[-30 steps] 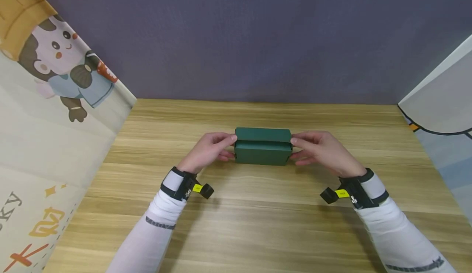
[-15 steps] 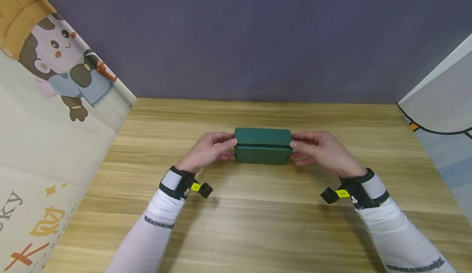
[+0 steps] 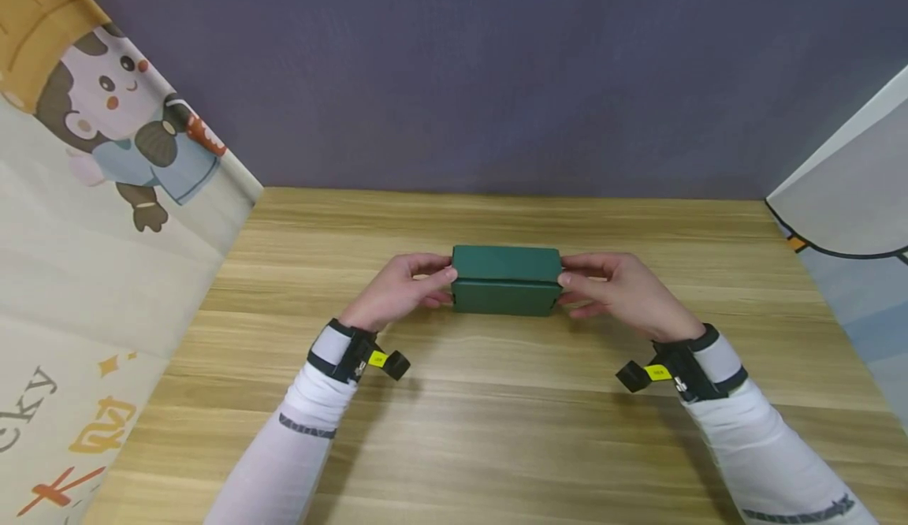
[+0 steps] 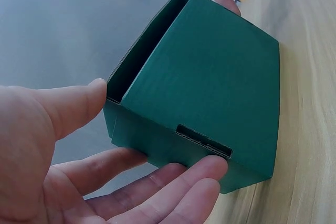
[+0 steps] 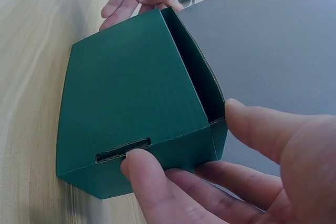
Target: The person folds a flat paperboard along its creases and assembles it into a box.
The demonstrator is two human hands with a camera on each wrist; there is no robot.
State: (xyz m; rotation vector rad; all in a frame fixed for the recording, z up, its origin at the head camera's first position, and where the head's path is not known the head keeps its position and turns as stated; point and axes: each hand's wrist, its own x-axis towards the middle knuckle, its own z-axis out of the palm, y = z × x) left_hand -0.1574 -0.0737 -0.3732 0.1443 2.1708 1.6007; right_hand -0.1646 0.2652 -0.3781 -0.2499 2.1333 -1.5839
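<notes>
A green cardboard box [image 3: 506, 299] stands on the wooden table, its lid [image 3: 506, 262] lowered over the top. A dark gap runs under the lid's front edge in both wrist views. My left hand [image 3: 396, 292] holds the box's left end, with the thumb at the lid's corner and the other fingers against the end wall. At the right end my right hand [image 3: 627, 292] has the same hold. Slots show near the lower edges of the box's front panel [image 4: 210, 72]. The inside of the box is hidden.
The wooden tabletop [image 3: 489, 430] spreads around the box. Behind it rises a dark blue-grey surface [image 3: 496, 76]. A printed cloth with a cartoon figure [image 3: 120, 107] hangs at the left, and another printed cloth [image 3: 851, 194] at the right.
The lid's front edge has come down a little, narrowing the gap above the front panel. Both hands stay at the ends of the box, almost unmoved.
</notes>
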